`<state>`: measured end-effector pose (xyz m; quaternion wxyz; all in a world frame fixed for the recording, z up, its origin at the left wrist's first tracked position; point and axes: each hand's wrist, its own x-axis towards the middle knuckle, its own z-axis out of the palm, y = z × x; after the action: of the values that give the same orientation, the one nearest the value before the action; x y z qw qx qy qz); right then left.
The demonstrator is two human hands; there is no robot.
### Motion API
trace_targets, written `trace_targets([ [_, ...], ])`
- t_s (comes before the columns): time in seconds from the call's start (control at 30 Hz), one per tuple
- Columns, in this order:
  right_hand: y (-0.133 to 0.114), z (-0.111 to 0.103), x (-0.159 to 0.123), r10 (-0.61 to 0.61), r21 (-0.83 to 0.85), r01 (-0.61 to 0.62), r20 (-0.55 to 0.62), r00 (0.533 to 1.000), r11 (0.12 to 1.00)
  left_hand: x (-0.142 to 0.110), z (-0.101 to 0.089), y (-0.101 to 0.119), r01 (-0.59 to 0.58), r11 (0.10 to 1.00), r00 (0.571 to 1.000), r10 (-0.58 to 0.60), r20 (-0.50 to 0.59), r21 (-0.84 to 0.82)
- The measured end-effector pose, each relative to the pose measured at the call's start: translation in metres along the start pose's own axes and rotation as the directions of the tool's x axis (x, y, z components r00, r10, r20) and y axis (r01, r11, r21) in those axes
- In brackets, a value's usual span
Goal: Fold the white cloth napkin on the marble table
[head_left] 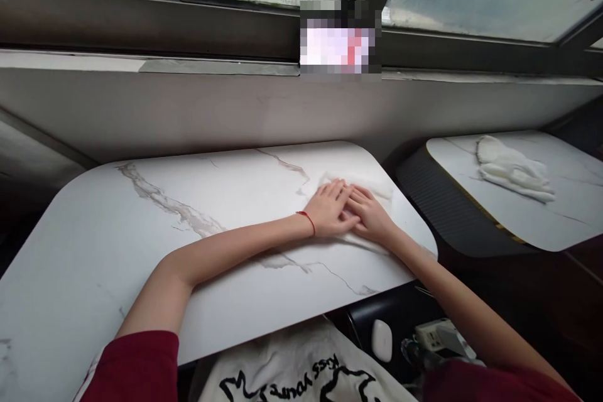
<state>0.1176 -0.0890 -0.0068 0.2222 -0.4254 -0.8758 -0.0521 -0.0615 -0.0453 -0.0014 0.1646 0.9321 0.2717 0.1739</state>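
Observation:
Both hands rest side by side on a white cloth (377,187) spread flat near the right end of a white marble table (155,232). My left hand (330,208), with a red string at the wrist, lies flat with fingers stretched out on the cloth. Beside it, my right hand (371,213) also presses flat, its fingers extended and touching the left hand's fingers. Neither hand grips anything. The cloth blends with the tabletop and shows past the fingertips.
A second marble table (556,201) at right carries a crumpled white cloth (511,169). A wall and window sill (188,66) run behind both tables. Below the near table edge lie a small white case (381,339) and a power strip (440,334).

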Motion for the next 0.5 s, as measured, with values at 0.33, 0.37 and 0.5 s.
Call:
trace_targets([
  [0.33, -0.048, -0.041, -0.072, 0.061, -0.051, -0.060, 0.025, 0.998, 0.997, -0.033, 0.017, 0.052, -0.219, 0.967, 0.972, 0.228, 0.061, -0.132],
  [0.37, -0.047, -0.040, -0.070, 0.065, -0.041, -0.064, 0.022, 0.998, 0.997, -0.031, 0.017, 0.050, -0.218, 0.968, 0.972, 0.227, 0.062, -0.126],
  [0.5, -0.035, -0.035, -0.057, 0.071, 0.004, -0.071, 0.015, 0.997, 0.997, -0.023, 0.014, 0.041, -0.227, 0.973, 0.970, 0.230, 0.075, -0.045],
])
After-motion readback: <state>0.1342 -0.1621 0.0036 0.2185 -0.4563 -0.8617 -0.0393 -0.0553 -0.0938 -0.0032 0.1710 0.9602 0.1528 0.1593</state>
